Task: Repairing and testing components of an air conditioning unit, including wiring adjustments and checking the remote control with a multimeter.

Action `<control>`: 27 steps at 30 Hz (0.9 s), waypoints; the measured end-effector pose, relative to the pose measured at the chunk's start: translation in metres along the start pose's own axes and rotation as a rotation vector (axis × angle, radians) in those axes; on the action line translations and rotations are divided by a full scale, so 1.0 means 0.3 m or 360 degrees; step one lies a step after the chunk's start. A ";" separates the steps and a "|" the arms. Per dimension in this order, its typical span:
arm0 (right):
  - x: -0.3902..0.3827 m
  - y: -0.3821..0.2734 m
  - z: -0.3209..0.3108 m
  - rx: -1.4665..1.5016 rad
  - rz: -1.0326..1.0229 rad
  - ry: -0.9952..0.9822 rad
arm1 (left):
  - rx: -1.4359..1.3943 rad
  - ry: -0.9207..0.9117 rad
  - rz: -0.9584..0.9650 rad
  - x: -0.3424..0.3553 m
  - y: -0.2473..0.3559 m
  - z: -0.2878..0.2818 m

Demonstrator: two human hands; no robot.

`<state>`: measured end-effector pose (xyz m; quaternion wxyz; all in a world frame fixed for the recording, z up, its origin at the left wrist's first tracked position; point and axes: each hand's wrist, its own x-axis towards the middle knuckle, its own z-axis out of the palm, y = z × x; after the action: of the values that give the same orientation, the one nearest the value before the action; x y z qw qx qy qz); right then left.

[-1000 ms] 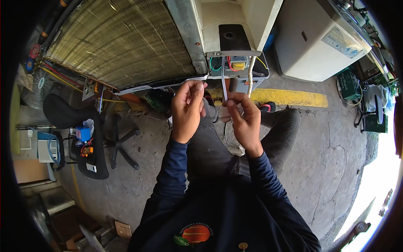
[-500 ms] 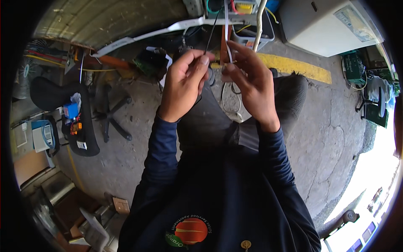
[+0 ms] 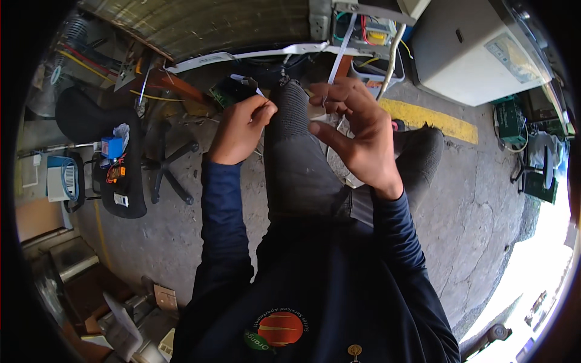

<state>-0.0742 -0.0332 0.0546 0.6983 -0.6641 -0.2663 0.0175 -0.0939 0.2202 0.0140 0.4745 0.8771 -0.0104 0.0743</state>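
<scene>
Left hand: curled into a loose fist over the left knee, thumb and fingertips pressed together at the top. What they pinch is too small to make out; a thin pale strip shows just above the knuckles.
Right hand: partly spread, thumb stretched out to the left, index and middle fingers bent around the lower end of a white cable.
White cable: smooth, round, pale sheath. It runs up from the right hand's fingers to the open wiring compartment at the top edge.
Wiring compartment: grey sheet-metal box, lid off, with red, yellow and green wires bunched inside. A second, thicker off-white cable hangs from it just beside the first.
Unit behind: fine ribbed metal fins, dull olive-grey, filling the upper left.
Legs: dark grey trousers with a coarse ribbed knee patch, lying between the two hands.
Sleeves: dark navy knit, snug at both wrists.
Floor: rough grey concrete, cracked at the right, with one yellow painted stripe.
White casing: smooth boxy panel, upper right, well apart from the hands.
Office chair: black padded seat on a star base, left of the left arm; small blue and orange parts lie on it.
</scene>
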 end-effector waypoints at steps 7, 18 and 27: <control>0.023 0.081 0.065 0.0248 0.0136 0.0095 | -0.0335 0.0141 -0.0050 0.026 0.061 -0.307; 0.104 -0.031 0.075 0.0331 0.0152 -0.0060 | -0.0060 -0.0430 -0.0135 0.040 0.018 -0.292; 0.066 -0.054 0.009 0.0715 0.0214 0.0114 | -0.0176 -0.0456 0.0356 0.035 0.145 -0.047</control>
<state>-0.0635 -0.0252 0.0768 0.8348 -0.5085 -0.1861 0.0992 -0.0889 0.2087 0.0591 0.5044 0.8447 -0.1793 0.0001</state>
